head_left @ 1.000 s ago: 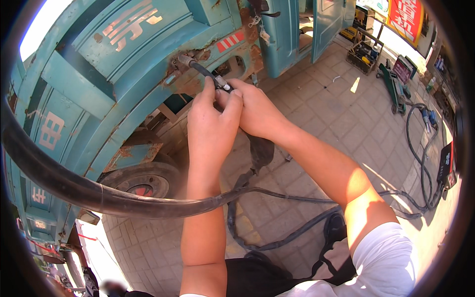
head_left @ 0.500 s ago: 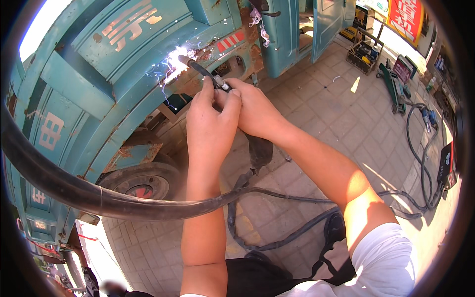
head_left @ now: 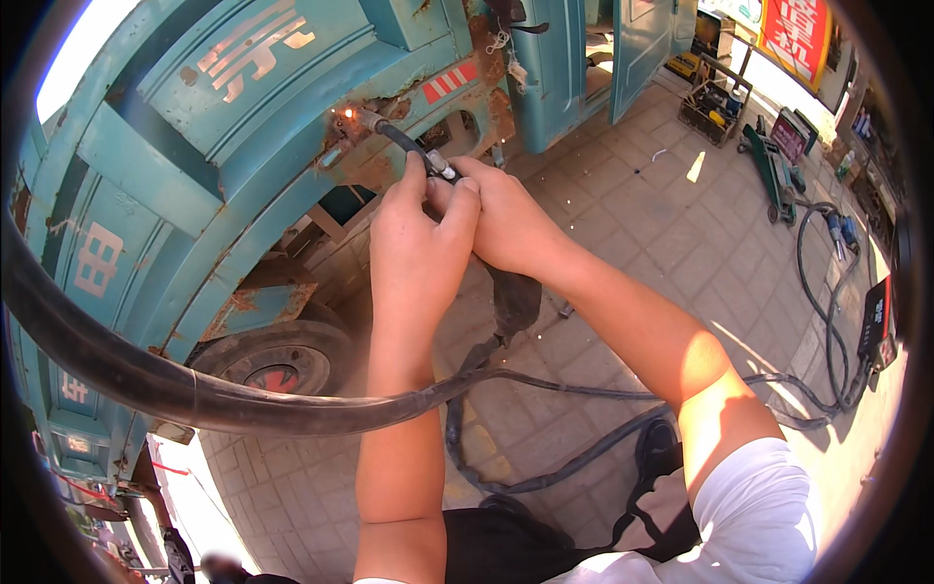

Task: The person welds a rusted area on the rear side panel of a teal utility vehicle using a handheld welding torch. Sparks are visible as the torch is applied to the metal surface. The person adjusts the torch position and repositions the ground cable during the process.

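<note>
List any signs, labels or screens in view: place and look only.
Red sign: top right, rectangular, yellow characters.
Striped marker: on the teal truck body above the torch, small red-and-white rectangle.
Painted characters: truck panel, top left, pale cream.

Teal truck body [head_left: 195,146] walls off the left. A thick black hose [head_left: 195,399] crosses low, and cables [head_left: 545,467] litter the pavers [head_left: 662,224], open to the right.
</note>
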Available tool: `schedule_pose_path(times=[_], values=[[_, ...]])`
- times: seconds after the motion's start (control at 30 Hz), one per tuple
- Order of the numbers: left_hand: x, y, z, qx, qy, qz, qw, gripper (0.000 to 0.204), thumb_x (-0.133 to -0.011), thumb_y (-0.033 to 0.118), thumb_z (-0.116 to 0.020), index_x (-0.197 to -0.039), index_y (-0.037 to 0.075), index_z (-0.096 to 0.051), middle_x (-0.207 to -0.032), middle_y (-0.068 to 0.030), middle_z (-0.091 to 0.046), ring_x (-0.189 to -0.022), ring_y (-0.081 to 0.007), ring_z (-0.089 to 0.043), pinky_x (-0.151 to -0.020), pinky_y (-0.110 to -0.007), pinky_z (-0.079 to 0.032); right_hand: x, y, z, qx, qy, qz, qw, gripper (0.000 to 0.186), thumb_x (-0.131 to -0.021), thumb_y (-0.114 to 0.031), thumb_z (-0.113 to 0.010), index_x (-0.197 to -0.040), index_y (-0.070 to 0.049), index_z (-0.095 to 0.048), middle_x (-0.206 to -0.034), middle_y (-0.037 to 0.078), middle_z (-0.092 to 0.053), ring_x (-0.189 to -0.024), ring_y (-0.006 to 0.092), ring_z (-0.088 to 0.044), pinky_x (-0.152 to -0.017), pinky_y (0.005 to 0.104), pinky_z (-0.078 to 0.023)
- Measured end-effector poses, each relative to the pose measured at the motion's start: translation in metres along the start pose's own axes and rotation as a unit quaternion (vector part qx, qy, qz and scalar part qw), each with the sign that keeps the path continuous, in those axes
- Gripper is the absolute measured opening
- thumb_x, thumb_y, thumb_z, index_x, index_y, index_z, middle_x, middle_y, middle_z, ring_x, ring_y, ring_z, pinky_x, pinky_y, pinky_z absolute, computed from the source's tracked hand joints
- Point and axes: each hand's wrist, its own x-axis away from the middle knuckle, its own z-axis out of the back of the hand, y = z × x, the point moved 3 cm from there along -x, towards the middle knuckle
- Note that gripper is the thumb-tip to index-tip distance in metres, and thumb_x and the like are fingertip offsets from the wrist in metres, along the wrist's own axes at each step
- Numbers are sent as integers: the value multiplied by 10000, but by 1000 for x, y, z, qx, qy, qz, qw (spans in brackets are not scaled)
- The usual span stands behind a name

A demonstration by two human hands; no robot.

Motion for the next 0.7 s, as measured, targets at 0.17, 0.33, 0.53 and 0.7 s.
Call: schedule_pose_path(times=[0.17, 0.33, 0.53, 0.7], values=[[-2, 4, 3, -18, -21, 22, 999, 523, -901, 256, -704, -1224, -140, -594, -880, -215, -651, -781, -306, -644, -732, -396, -513, -3, 3, -1, 3, 4, 18, 1000, 395, -996, -321, -625, -1155, 41, -614, -982, 276, -723, -956, 450, -704, -783, 463, -539], [-2, 4, 4, -7, -5, 20, 1000, 506, -900, 250, -703, -1211, -136, -598, -844, -202, -633, -767, -294, -628, -728, -396, -508, -5, 1, -3, -2, 3, 26, 1000, 374, -994, -307, -621, -1143, 37, -612, -981, 279, -721, -953, 459, -699, -781, 467, -537], [-3, 1, 3, 2, -3, 11, 1000, 504, -904, 236, -699, -1214, -147, -593, -814, -168, -605, -742, -259, -604, -712, -383, -500, -6, 4, -4, 2, 5, 30, 1000, 355, -986, -278, -621, -1159, 31, -613, -978, 279, -718, -948, 457, -696, -784, 467, -535], [-3, 2, 3, -5, -1, 9, 1000, 501, -906, 229, -699, -1210, -154, -590, -824, -157, -601, -739, -241, -598, -704, -375, -497, -7, 4, -5, -2, 11, 37, 999, 361, -988, -281, -621, -1163, 35, -615, -973, 277, -719, -954, 459, -696, -786, 469, -535]])
